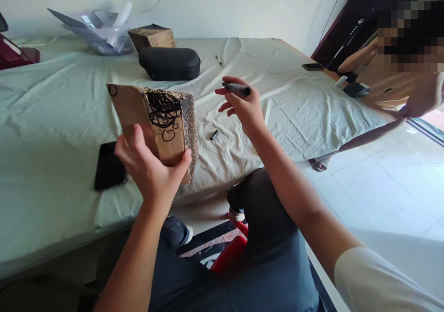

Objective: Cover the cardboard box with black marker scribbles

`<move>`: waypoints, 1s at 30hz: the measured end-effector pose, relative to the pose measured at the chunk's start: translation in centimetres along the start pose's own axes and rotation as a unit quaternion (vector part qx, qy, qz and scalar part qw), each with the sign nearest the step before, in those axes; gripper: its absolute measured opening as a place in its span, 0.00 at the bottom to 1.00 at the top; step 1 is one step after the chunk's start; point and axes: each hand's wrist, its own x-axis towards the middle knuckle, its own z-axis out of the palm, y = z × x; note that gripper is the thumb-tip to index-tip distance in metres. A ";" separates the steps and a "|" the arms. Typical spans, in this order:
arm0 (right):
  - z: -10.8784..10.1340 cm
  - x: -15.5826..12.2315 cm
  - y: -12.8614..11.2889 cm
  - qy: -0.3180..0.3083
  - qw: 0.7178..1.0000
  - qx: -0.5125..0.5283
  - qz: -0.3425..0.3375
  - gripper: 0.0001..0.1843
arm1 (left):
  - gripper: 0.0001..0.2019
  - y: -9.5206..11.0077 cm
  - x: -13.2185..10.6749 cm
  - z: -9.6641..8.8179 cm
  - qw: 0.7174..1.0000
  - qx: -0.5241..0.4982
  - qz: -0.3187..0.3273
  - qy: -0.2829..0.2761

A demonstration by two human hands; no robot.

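Observation:
My left hand grips a small brown cardboard box by its lower part, thumb on the right edge and fingers over the left face. Dense black scribble covers the box's upper front, with small drawn circles below it and speckled marks along the right side. A black marker rests in my right hand, held between thumb and fingers, apart from the box. On the cloth between the hands and the table's front edge lies a black marker cap. A dark phone lies beside my left hand.
A pale green cloth covers the table. Behind the box are a black case, another cardboard box, a clear plastic container and a pen. Another person is at the right, near a second phone.

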 end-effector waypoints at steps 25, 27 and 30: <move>-4.5 1.0 7.4 -0.236 0.831 -0.486 0.133 0.24 | 0.57 0.3 1.3 0.9 1.000 0.014 -0.010 0.010; -4.3 1.0 7.9 -0.241 0.820 -0.502 0.132 0.26 | 0.57 0.2 1.3 0.9 1.000 0.013 -0.004 0.008; -3.8 0.8 8.5 -0.249 0.807 -0.520 0.128 0.28 | 0.57 0.3 1.4 0.8 1.000 0.014 -0.005 0.003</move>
